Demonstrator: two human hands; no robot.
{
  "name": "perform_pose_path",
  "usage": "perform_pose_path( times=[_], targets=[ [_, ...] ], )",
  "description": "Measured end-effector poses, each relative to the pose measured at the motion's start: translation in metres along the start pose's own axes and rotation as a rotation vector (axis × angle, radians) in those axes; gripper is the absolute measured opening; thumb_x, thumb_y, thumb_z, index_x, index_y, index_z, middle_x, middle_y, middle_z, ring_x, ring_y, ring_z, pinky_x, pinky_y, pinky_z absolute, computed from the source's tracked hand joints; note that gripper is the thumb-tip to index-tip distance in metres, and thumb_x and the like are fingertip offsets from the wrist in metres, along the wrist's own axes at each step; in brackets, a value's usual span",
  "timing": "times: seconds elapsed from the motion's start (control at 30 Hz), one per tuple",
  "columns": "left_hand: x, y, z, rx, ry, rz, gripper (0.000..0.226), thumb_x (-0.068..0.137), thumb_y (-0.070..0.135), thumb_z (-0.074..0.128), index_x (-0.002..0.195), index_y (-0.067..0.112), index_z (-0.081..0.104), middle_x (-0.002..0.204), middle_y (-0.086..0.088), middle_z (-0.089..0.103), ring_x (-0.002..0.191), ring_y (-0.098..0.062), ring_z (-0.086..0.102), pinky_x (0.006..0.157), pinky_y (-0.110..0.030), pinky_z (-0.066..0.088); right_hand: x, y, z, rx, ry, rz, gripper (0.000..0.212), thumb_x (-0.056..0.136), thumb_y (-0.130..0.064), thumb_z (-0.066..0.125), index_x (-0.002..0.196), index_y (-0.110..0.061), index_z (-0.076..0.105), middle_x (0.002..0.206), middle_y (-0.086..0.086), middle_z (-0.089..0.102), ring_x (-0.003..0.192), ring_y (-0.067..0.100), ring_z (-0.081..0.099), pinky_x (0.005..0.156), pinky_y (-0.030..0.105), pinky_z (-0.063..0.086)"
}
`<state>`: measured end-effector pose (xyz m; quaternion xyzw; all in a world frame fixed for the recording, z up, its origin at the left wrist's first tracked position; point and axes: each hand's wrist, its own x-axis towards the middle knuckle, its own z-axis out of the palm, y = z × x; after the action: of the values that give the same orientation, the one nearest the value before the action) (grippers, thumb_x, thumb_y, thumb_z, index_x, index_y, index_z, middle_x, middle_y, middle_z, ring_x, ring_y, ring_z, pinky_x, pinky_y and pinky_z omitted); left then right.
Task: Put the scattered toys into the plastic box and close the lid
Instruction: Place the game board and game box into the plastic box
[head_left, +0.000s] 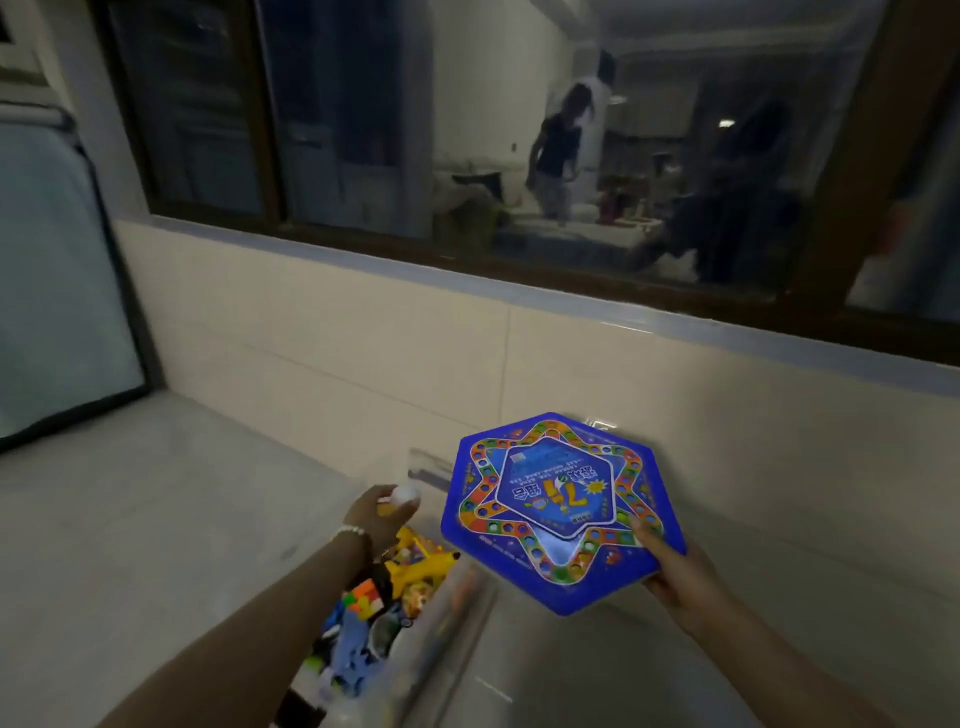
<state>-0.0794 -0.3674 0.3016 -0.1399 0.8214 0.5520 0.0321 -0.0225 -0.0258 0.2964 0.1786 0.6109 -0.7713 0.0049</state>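
Plastic box (462, 597): clear, at near centre on a pale stone ledge (156, 519); walls smeared by blur, near end cut off by the bottom edge, rim hard to trace. Contents: yellow toy (415, 564), multicoloured puzzle cube (363, 597), blue toy (353, 649); the other pieces are too blurred to name. Left hand (379, 514): over the far end of the box, beaded bracelet (353, 531) at the wrist; fingers curled round a white ball (405, 494), which shows at the fingertips, its near side hidden by the hand. Right hand (675, 577): to the right of the box, pinching a blue hexagonal game board (556, 509) at its near right corner, thumb (641, 532) on top, fingers hidden beneath; board is in the air, tilted, its left edge above the far right of the box. Beyond: tiled wall (363, 338), then a dark window (467, 156) with dim, indistinct reflections.
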Motion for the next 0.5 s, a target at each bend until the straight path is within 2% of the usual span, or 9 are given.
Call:
perform_pose_path(
  times=[0.07,0.13,0.17,0.23,0.3,0.4,0.43,0.5],
  targets=[
    [0.015,-0.012,-0.005,-0.004,0.016,-0.054,0.061,0.087,0.039,0.060,0.138,0.012,0.040,0.143,-0.017,0.042,0.122,-0.032,0.049,0.099,-0.037,0.042,0.020,0.014,0.019,-0.002,-0.036,0.027,0.042,0.079,-0.022,0.069,0.117,-0.009,0.058,0.105,0.015,0.070,0.089,0.028,0.070,0.062,0.035,0.060],
    [0.030,-0.024,-0.009,0.006,0.013,-0.149,0.074,0.088,0.055,0.049,0.144,0.012,0.030,0.150,-0.013,0.032,0.133,-0.032,0.039,0.107,-0.040,0.033,0.038,0.025,0.036,-0.020,-0.078,0.050,0.055,0.070,-0.027,0.073,0.120,-0.010,0.057,0.106,0.015,0.071,0.096,0.033,0.068,0.074,0.042,0.059],
    [0.038,-0.031,-0.012,-0.022,-0.017,-0.209,0.075,0.088,0.060,0.045,0.143,0.011,0.032,0.149,-0.014,0.035,0.131,-0.032,0.040,0.106,-0.042,0.034,0.045,0.028,0.044,-0.040,-0.105,0.055,0.062,0.065,-0.031,0.076,0.120,-0.010,0.056,0.105,0.014,0.071,0.097,0.033,0.068,0.079,0.045,0.058],
    [0.046,-0.042,-0.019,-0.206,-0.133,-0.331,0.067,0.088,0.060,0.042,0.130,0.008,0.046,0.134,-0.016,0.051,0.118,-0.033,0.053,0.093,-0.042,0.046,0.059,0.034,0.062,-0.084,-0.166,0.067,0.079,0.050,-0.042,0.086,0.118,-0.012,0.058,0.104,0.013,0.072,0.096,0.033,0.069,0.082,0.047,0.057],
    [0.045,-0.056,-0.022,-0.389,-0.212,-0.409,0.057,0.087,0.057,0.047,0.114,0.007,0.056,0.117,-0.015,0.063,0.099,-0.030,0.062,0.077,-0.038,0.053,0.072,0.042,0.081,-0.124,-0.237,0.076,0.089,0.039,-0.049,0.090,0.114,-0.013,0.060,0.104,0.013,0.072,0.095,0.032,0.069,0.076,0.043,0.059],
    [0.051,-0.082,-0.028,-0.506,-0.176,-0.372,0.042,0.087,0.042,0.058,0.109,0.007,0.062,0.105,-0.018,0.070,0.079,-0.029,0.069,0.067,-0.039,0.059,0.087,0.056,0.119,-0.138,-0.314,0.080,0.053,0.069,-0.031,0.077,0.115,-0.010,0.059,0.102,0.013,0.072,0.085,0.027,0.072,0.059,0.031,0.059],
    [0.055,-0.089,-0.033,-0.518,-0.102,-0.343,0.036,0.085,0.039,0.061,0.105,0.008,0.063,0.100,-0.018,0.071,0.074,-0.028,0.070,0.062,-0.037,0.059,0.091,0.062,0.133,-0.148,-0.321,0.084,0.044,0.076,-0.025,0.071,0.115,-0.010,0.059,0.101,0.013,0.073,0.083,0.025,0.072,0.057,0.029,0.058],
    [0.063,-0.098,-0.045,-0.497,0.079,-0.277,0.025,0.083,0.036,0.065,0.094,0.013,0.065,0.087,-0.014,0.073,0.067,-0.026,0.070,0.061,-0.035,0.058,0.102,0.078,0.157,-0.186,-0.338,0.088,0.038,0.081,-0.023,0.068,0.116,-0.012,0.058,0.101,0.011,0.073,0.081,0.022,0.073,0.057,0.029,0.058]
  ],
)
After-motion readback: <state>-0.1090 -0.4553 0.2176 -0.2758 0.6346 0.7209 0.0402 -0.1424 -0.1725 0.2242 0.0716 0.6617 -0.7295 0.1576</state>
